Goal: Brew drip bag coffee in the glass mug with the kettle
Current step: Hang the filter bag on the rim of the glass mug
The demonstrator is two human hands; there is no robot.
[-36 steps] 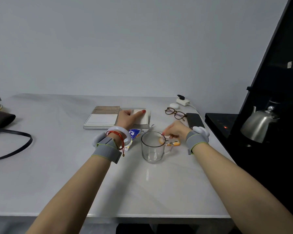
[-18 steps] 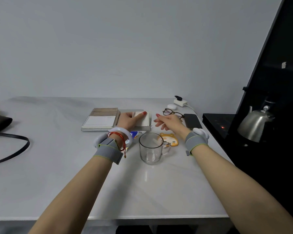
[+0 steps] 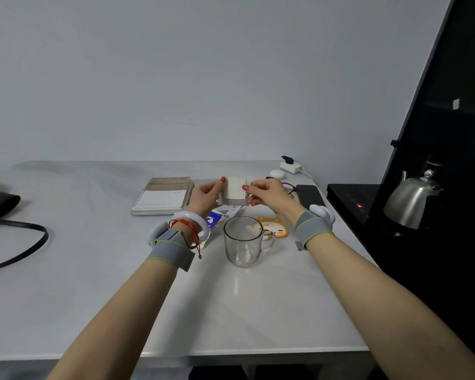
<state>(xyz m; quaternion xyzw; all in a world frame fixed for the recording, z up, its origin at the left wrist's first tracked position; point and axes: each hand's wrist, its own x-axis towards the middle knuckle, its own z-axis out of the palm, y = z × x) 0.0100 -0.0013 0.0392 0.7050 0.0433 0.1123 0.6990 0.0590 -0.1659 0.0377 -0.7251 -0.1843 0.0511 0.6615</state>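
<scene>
While both hands pinch the white paper drip bag, left hand on its left edge, right hand on its right, above the white desk, empty clear glass mug just below, steel kettle far right.

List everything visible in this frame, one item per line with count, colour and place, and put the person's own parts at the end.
drip bag: 1, white, held up between both hands, beyond the mug
mug: 1, clear glass, empty, table centre
wrapper: 1, blue and white, on the table left of the mug
coaster: 1, orange, right of the mug
notebook: 1, white and brown, left of the hands
glasses: 1, dark frame, partly hidden behind the right hand
phone: 1, black, near the table's right edge
charger: 1, white, far right corner
kettle: 1, steel, on the black stand to the right
bag strap: 1, black, far left
table: 1, white
left hand: grips the bag's left edge; grey band, white bangle, red cord
right hand: grips its right edge; grey band
</scene>
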